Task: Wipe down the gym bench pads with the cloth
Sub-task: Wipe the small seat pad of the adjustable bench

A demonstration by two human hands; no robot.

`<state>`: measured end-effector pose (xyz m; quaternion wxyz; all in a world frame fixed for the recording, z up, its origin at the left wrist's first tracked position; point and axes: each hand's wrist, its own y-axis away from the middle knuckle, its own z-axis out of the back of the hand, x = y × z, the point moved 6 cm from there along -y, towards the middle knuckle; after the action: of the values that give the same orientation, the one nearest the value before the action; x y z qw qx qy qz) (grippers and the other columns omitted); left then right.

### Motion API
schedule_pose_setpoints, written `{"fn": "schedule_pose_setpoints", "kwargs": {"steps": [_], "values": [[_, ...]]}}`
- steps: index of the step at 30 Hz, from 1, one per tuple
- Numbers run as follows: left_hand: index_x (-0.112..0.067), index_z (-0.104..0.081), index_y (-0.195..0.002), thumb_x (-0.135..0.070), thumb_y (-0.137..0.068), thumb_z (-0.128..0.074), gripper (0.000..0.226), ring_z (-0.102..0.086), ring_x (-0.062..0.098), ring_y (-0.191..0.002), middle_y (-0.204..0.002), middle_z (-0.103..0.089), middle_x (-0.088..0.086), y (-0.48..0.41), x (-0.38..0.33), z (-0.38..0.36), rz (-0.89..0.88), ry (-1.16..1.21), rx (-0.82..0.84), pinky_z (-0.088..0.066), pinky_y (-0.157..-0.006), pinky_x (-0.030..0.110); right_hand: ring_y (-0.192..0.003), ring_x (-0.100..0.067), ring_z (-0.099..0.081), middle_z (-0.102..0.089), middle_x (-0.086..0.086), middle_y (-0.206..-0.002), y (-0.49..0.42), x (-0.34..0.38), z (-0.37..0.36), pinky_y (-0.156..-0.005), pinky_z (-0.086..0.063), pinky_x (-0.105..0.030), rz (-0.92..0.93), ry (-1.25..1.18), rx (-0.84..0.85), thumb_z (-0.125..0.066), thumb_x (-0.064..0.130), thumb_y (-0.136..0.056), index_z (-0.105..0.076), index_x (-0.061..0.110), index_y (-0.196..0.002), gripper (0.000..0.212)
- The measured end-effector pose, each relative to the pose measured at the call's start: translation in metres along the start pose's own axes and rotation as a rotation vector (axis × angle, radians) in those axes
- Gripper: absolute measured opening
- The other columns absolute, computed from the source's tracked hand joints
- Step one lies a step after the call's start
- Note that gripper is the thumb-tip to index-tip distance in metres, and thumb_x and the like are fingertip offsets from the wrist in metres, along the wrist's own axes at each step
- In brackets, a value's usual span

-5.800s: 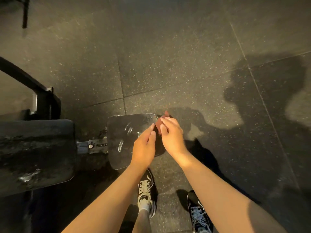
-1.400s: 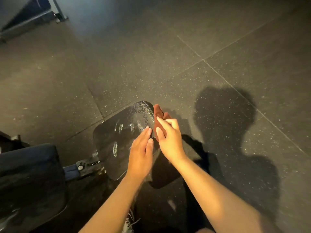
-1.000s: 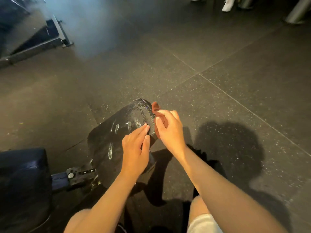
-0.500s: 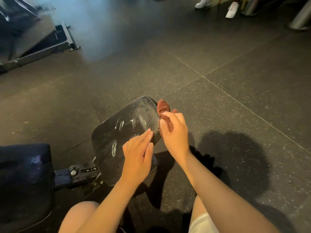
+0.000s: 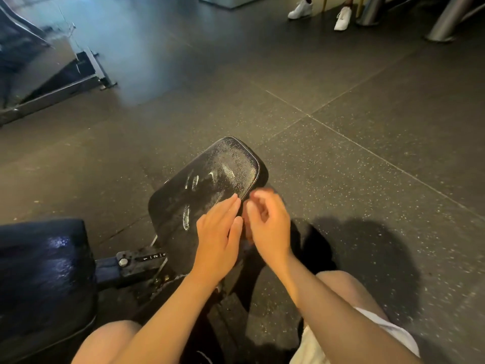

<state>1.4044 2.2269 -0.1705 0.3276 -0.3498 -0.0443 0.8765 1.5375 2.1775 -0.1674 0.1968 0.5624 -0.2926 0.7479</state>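
Observation:
The small black seat pad (image 5: 210, 177) tilts up in the middle of the view, with wet streaks and smears on it. My left hand (image 5: 217, 237) rests flat on its near right part, fingers straight. At the pad's right edge is my right hand (image 5: 270, 224), blurred, with its fingers curled. Only a dark reddish-brown strip of the cloth (image 5: 246, 227) shows between the two hands; the rest is hidden under my right palm. The larger black bench pad (image 5: 39, 271) lies at the lower left, shiny and damp.
A metal adjuster bracket (image 5: 139, 261) joins the two pads. A machine frame (image 5: 52, 82) stands on the rubber floor at upper left. Another person's white shoes (image 5: 341, 17) and metal posts (image 5: 443, 24) are at the top right. My knees are at the bottom.
My right hand has slid with the cloth down the small pad's right edge toward me, uncovering the pad's far corner. The left hand stays flat on the pad. The view has tilted up.

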Motion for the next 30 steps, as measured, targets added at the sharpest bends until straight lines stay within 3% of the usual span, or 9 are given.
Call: {"fn": "schedule_pose_setpoints", "kwargs": {"steps": [6, 10, 14, 17, 20, 21, 23, 26, 30], "values": [[-0.027, -0.054, -0.143, -0.034, -0.106, -0.034, 0.043, -0.047, 0.008, -0.137, -0.15, -0.048, -0.012, 0.016, 0.006, 0.005, 0.056, 0.027, -0.025, -0.04, -0.109, 0.054, -0.106, -0.005, -0.055, -0.044, 0.01, -0.115, -0.015, 0.013, -0.01, -0.091, -0.048, -0.021, 0.004, 0.007, -0.037, -0.059, 0.017, -0.096, -0.064, 0.023, -0.108, 0.014], [-0.034, -0.054, -0.143, -0.037, -0.109, -0.029, 0.042, -0.053, 0.01, -0.132, -0.145, -0.055, -0.014, 0.022, 0.018, 0.004, 0.046, 0.085, -0.026, -0.044, -0.104, 0.053, -0.105, 0.006, -0.053, -0.051, 0.015, -0.113, 0.022, 0.011, -0.026, -0.091, -0.045, -0.011, 0.009, 0.039, 0.1, -0.06, 0.014, -0.096, -0.068, 0.022, -0.107, 0.016], [-0.028, -0.054, -0.142, -0.037, -0.108, -0.034, 0.042, -0.049, 0.011, -0.137, -0.147, -0.053, -0.008, 0.033, 0.025, 0.011, 0.101, 0.039, -0.028, -0.038, -0.111, 0.057, -0.102, 0.002, -0.054, -0.049, 0.009, -0.114, -0.014, 0.029, 0.001, -0.085, -0.038, -0.002, 0.016, 0.036, -0.021, -0.059, 0.017, -0.098, -0.068, 0.017, -0.115, 0.019], [-0.019, -0.056, -0.142, -0.03, -0.109, -0.037, 0.04, -0.05, 0.009, -0.134, -0.145, -0.055, -0.005, 0.031, 0.014, 0.018, 0.105, 0.058, -0.008, -0.034, -0.117, 0.037, -0.102, -0.006, -0.05, -0.042, 0.006, -0.116, -0.033, 0.032, 0.003, -0.091, -0.04, -0.01, 0.007, 0.107, -0.076, -0.056, 0.019, -0.099, -0.068, 0.015, -0.119, 0.024], [-0.02, -0.055, -0.143, -0.027, -0.11, -0.035, 0.039, -0.046, -0.013, -0.124, -0.138, -0.057, -0.013, 0.026, 0.007, 0.022, 0.154, 0.129, 0.003, -0.031, -0.11, 0.014, -0.102, -0.006, -0.049, -0.043, 0.006, -0.115, -0.011, 0.019, -0.014, -0.087, -0.039, -0.006, 0.05, 0.149, -0.038, -0.055, 0.013, -0.099, -0.069, 0.017, -0.113, 0.021], [-0.024, -0.055, -0.142, -0.029, -0.111, -0.032, 0.039, -0.047, -0.016, -0.122, -0.135, -0.056, -0.018, 0.025, 0.008, 0.021, 0.167, 0.159, 0.005, -0.033, -0.108, 0.013, -0.103, -0.005, -0.05, -0.045, 0.008, -0.115, 0.001, 0.014, -0.021, -0.087, -0.039, -0.006, 0.053, 0.135, 0.013, -0.055, 0.012, -0.098, -0.068, 0.018, -0.112, 0.02], [-0.033, -0.058, -0.136, -0.034, -0.112, -0.028, 0.039, -0.055, -0.004, -0.121, -0.13, -0.062, -0.019, 0.023, 0.011, 0.018, 0.164, 0.167, -0.001, -0.041, -0.106, 0.021, -0.104, 0.0, -0.053, -0.049, 0.01, -0.115, 0.022, 0.006, -0.03, -0.087, -0.041, -0.008, 0.048, 0.104, 0.109, -0.057, 0.01, -0.097, -0.068, 0.019, -0.109, 0.018], [-0.03, -0.061, -0.128, -0.041, -0.112, -0.025, 0.042, -0.063, 0.009, -0.111, -0.118, -0.067, -0.013, 0.022, 0.016, 0.014, 0.123, 0.125, 0.005, -0.05, -0.098, 0.037, -0.104, 0.004, -0.055, -0.056, 0.009, -0.114, 0.019, 0.012, -0.024, -0.088, -0.043, -0.008, 0.064, 0.061, 0.12, -0.059, 0.007, -0.094, -0.07, 0.021, -0.102, 0.02], [-0.021, -0.052, -0.144, -0.031, -0.111, -0.029, 0.042, -0.048, 0.003, -0.131, -0.143, -0.056, -0.008, 0.033, 0.015, 0.017, 0.135, 0.092, 0.006, -0.031, -0.112, 0.019, -0.104, -0.004, -0.055, -0.051, 0.004, -0.116, -0.016, 0.023, -0.001, -0.088, -0.037, -0.004, 0.051, 0.082, -0.032, -0.059, 0.01, -0.095, -0.07, 0.018, -0.105, 0.018]]}}
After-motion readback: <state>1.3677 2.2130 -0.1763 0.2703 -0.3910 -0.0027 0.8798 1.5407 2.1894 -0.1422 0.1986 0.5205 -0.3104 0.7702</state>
